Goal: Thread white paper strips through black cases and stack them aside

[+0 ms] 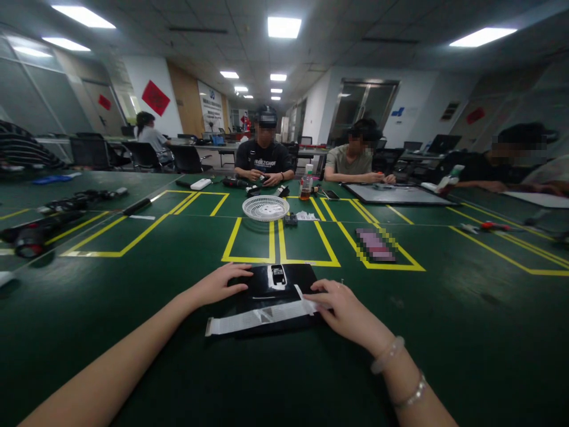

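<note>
In front of me on the green table lies a flat black panel [249, 302] with a cutout in a shiny white-edged patch near its far side. A long whitish flat strip, like a ribbon cable [253, 319], runs across its near part, its left end sticking out past the panel. My left hand [224, 283] rests at the panel's far left corner, fingers stretched out and apart. At the right end of the strip is my right hand [342, 305]; its fingers are extended, with fingertips touching the strip and the panel's right edge. Its thumb is partly hidden.
Beyond the panel stand a white plastic basket [265, 209] and a bottle [306, 184]. A pixelated pink phone-like object [376, 245] lies to the right. Dark tools [40, 232] lie at the left. Yellow tape [306, 262] marks the table. Several people sit around it.
</note>
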The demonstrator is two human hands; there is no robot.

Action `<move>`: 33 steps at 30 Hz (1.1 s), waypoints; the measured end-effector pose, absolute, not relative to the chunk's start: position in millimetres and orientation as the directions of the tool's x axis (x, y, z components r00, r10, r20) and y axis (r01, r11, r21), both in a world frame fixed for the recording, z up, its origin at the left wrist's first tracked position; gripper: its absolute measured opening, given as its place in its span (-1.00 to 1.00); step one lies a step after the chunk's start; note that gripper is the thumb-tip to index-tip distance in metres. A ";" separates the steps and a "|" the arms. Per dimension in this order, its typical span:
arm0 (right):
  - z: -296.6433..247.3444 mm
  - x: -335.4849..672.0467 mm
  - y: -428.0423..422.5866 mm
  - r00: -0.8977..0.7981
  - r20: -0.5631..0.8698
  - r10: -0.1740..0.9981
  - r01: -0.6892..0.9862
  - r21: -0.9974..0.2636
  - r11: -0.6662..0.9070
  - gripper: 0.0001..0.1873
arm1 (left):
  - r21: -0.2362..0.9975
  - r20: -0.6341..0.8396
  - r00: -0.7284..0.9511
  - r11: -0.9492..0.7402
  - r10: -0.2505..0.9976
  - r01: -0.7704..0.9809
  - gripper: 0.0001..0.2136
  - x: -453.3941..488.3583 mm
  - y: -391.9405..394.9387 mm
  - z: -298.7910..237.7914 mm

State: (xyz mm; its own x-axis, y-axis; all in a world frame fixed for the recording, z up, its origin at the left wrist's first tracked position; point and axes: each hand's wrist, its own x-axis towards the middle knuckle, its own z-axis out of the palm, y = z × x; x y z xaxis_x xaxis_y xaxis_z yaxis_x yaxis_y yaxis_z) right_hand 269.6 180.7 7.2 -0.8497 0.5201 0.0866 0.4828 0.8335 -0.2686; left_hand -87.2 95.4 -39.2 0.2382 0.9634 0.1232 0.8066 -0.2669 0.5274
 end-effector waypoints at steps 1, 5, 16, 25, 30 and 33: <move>9.7 269.5 179.9 -0.840 0.110 0.531 0.496 -0.238 0.835 -0.53 | 0.525 0.123 0.237 -0.266 0.964 0.808 -0.64 -87.7 95.9 -40.2; 18.2 267.4 170.9 -0.843 0.081 0.532 0.519 -0.141 0.843 -0.47 | 0.523 0.112 0.223 -0.248 0.968 0.816 -0.64 -87.4 95.6 -39.0; 12.9 266.9 165.1 -0.844 0.085 0.529 0.506 -0.199 0.839 -0.58 | 0.494 0.089 0.200 -0.218 0.976 0.842 -0.60 -77.4 89.3 -27.0; 13.0 266.1 169.1 -0.841 0.087 0.534 0.496 -0.270 0.825 -0.70 | 0.315 -0.057 0.299 -0.267 0.952 0.911 -0.56 -25.4 64.6 21.3; 12.6 262.7 168.2 -0.840 0.096 0.534 0.498 -0.255 0.829 -0.75 | 0.209 -0.095 0.317 -0.292 0.944 0.933 -0.73 -9.8 59.4 26.1; 11.7 259.7 166.6 -0.839 0.092 0.536 0.500 -0.255 0.827 -0.77 | 0.187 -0.075 0.278 -0.261 0.958 0.947 -0.76 -15.5 60.5 22.3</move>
State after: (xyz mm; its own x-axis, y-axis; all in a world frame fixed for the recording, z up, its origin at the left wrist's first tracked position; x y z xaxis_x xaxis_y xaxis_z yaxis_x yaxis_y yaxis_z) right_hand 259.7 166.6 11.7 -0.8395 0.5357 0.0915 0.5002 0.8275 -0.2551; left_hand -15.5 60.5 22.3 0.2784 0.9575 -0.0750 0.9472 -0.2608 0.1867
